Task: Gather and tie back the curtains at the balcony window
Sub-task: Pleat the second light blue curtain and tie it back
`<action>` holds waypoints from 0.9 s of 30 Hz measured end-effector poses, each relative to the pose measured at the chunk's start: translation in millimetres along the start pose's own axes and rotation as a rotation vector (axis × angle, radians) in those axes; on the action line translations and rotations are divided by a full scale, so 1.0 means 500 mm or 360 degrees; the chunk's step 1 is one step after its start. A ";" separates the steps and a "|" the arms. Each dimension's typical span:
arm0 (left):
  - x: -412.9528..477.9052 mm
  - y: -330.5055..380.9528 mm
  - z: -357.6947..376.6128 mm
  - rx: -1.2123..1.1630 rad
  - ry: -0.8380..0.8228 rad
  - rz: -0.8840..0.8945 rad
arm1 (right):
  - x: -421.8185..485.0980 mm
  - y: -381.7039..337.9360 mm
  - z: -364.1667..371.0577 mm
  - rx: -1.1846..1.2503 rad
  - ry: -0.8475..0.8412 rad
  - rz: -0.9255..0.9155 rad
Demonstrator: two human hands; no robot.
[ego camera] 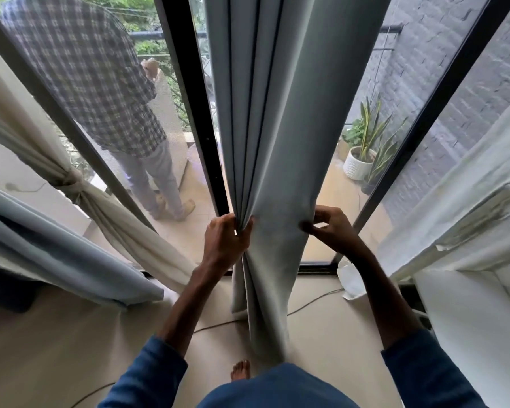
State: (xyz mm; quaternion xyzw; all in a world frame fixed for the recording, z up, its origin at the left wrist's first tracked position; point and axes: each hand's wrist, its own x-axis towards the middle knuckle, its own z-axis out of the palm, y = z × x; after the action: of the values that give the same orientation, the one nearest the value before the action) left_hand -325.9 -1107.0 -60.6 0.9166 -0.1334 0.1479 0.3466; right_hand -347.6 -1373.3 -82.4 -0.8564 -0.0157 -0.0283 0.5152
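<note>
Curtain: grey curtain point(265, 128) hangs at mid-window before the black window frame point(189, 98); pleats bunched on its left, flat panel on its right, hem reaching the floor.
Left hand: left hand point(224, 240) grips the bunched pleats, fingers curled round them.
Right hand: right hand point(330, 228) pinches the curtain's right edge; hands apart, flat panel between them.
Room: pale floor point(56, 348); glass doors onto a balcony; grey brick wall point(424, 69) outside, right.
Hard to make out: curtain top runs out of view; white object point(351, 281) on the floor by the right forearm, cannot tell what.
Around: cream curtain point(71, 184) at left, tied at its middle; blue curtain point(56, 245) beside it; white curtain point(454, 216) at right; cable point(312, 301) on the floor near the hem; potted plant point(362, 160) on the balcony; person in a checked shirt point(86, 69) outside, back turned.
</note>
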 end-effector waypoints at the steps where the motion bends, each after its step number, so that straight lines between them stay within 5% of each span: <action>1: 0.001 -0.005 -0.001 0.0017 -0.0008 -0.0015 | -0.010 -0.004 -0.005 0.0077 0.0014 0.0051; 4: 0.004 -0.004 -0.003 0.0019 -0.0027 0.0005 | -0.032 -0.015 -0.028 0.0283 -0.0027 0.0094; 9: 0.010 0.002 0.001 0.0014 -0.0079 0.0073 | -0.043 -0.005 -0.054 0.0353 -0.0544 0.0169; 13: 0.012 0.014 0.007 -0.0019 -0.0115 0.0139 | -0.052 -0.014 -0.043 0.0652 -0.0691 0.0206; 27: 0.037 -0.007 0.026 0.0084 -0.0014 -0.0069 | -0.051 -0.032 -0.151 0.0316 -0.0180 0.0045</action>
State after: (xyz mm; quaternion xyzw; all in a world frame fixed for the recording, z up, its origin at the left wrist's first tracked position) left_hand -305.3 -1115.8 -65.4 0.9287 -0.1113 0.1398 0.3249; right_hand -376.3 -1432.2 -34.5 -0.8016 -0.0354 0.0291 0.5961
